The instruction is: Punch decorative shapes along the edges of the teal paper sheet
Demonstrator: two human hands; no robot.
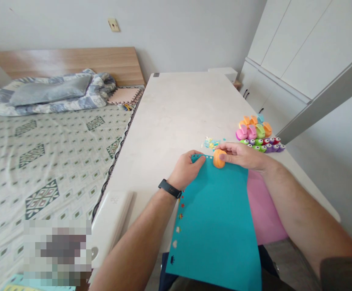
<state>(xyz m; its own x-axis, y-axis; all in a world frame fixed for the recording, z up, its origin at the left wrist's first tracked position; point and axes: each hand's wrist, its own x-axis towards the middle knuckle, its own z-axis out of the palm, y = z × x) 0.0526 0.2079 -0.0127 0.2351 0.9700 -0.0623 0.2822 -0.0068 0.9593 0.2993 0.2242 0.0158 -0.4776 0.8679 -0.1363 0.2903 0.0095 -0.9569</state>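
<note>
A large teal sheet of paper [218, 226] hangs over the table's near edge, with small shaped holes cut along its left and top edges. My left hand [190, 165] pinches the sheet's top left part between thumb and fingers. In my right hand [235, 155] is an orange craft punch [219, 159], set on the sheet's top edge, with the thumb on its near side. Just beyond it lies a small heap of punched paper bits [211, 142], mostly yellow and blue. A pink sheet [265, 210] lies partly under the teal one.
Several colourful craft punches [256, 131] stand in rows at the right of the white table [178, 105]. A white flat device [112, 226] lies at the table's left edge. A bed [57, 149] adjoins on the left; white cabinets [285, 76] stand on the right.
</note>
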